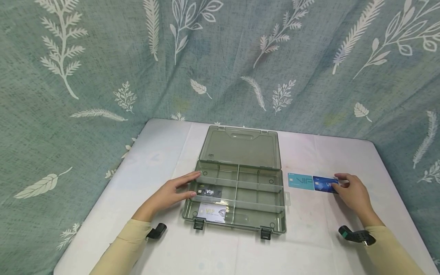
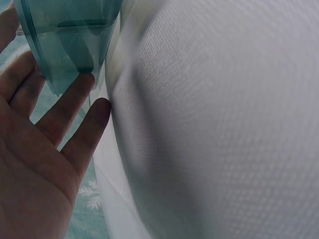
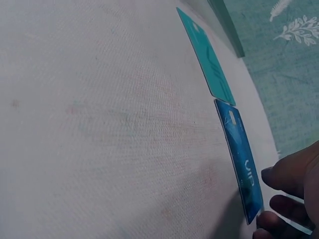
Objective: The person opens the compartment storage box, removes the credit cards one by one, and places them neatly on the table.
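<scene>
A white cloth-covered tabletop [image 1: 154,152] carries everything. Behind and around it hangs a grey-green fabric backdrop [image 1: 103,68] printed with white leaves and ferns. A light turquoise plastic card [image 1: 300,180] lies flat on the tabletop, right of the box. Inside the box, a black card marked VIP [image 1: 209,192] sits in one left compartment, and a white card [image 1: 212,212] lies in the compartment nearer the front edge.

Your left hand [image 1: 170,194] and right hand [image 1: 354,193] are bare, with no rings or gloves on the fingers. Behind them, both arms wear long beige sleeves [image 1: 127,244] reaching the wrists. Under each wrist sits a black strapped camera mount [image 1: 355,235], blocky and matte.
</scene>
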A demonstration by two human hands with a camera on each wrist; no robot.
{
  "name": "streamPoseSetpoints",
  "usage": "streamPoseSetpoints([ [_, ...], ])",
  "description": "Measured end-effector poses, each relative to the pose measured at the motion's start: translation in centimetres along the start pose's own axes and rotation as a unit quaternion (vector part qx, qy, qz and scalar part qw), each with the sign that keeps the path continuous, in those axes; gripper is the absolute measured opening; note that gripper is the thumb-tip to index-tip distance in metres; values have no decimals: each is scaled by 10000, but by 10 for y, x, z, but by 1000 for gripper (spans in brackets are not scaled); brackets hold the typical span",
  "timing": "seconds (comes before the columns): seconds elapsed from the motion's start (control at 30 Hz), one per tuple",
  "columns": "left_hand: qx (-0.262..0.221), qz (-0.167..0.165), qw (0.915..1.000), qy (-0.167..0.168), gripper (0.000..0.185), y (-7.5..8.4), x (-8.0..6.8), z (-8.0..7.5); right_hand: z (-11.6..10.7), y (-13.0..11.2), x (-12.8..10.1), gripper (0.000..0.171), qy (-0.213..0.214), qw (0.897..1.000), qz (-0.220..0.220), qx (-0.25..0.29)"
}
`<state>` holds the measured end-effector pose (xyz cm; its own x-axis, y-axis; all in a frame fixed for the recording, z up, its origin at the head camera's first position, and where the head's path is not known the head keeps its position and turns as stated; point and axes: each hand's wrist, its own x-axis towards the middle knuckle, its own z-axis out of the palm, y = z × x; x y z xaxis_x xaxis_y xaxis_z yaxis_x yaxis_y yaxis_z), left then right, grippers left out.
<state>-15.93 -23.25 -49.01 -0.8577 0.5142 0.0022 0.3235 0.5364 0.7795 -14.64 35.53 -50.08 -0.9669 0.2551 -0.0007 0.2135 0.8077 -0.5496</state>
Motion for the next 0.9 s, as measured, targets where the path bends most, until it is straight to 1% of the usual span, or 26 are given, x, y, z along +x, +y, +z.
streamPoseSetpoints([
  [0.17, -82, -37, 10000, -19, 70, 1, 0, -1, -1, -3, -2, 41, -15, 10000, 41, 47],
  [0.3, -84, -38, 10000, -9, 70, 1, 0, -1, -2, -7, -5, 41, 37, 10000, -14, 68],
  [0.63, -68, -41, 10000, 24, 70, 3, -1, -1, -3, -29, -15, 41, 69, 9989, -407, 205],
  [0.9, -21, -11, 10000, 25, 70, 2, -1, 0, 3, -44, -21, 40, -171, 9972, -679, 253],
])
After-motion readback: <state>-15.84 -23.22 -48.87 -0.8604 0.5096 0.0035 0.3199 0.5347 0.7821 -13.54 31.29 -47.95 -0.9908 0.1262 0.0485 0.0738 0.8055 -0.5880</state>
